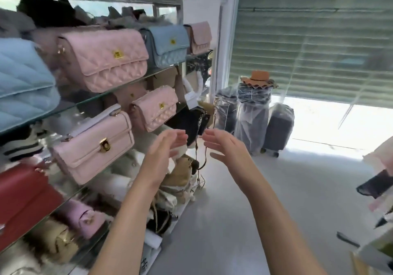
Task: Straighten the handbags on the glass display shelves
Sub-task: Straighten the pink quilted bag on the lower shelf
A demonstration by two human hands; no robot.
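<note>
While both arms reach out from the near edge, the left hand [164,153] and right hand [223,147] are held apart, palms facing each other, fingers straight, gripping nothing. Between and just beyond their fingertips sits a black bag [187,123] at the far end of the middle shelf, with a thin strap hanging below it. The left fingertips overlap it in the view, but I cannot tell whether they touch it.

The shelves run along the left. On the upper glass shelf [89,101] a quilted pink bag [104,59] with a gold clasp stands upright. Beyond it is a blue bag [168,47], and farthest along a beige bag [200,37]. Nearest the camera, at the left edge, is a big pale-blue bag [23,78], blurred.

On the middle shelf a smooth pink bag [93,144] stands tilted, with a white strap over its top. A small quilted bag [155,108] is just beyond it, beside the black bag. A red bag [23,196] is at the near left edge. Lower down lie a lilac bag [85,215] and a furry tan bag [57,240], both blurred. Pale cloth pouches are heaped at the shelf's far end, under the left hand.

On the far floor, by a partly raised shutter [319,40], stands a suitcase [278,127] in plastic wrap. Left of it is a wrapped stack topped by an orange hat [258,78].
</note>
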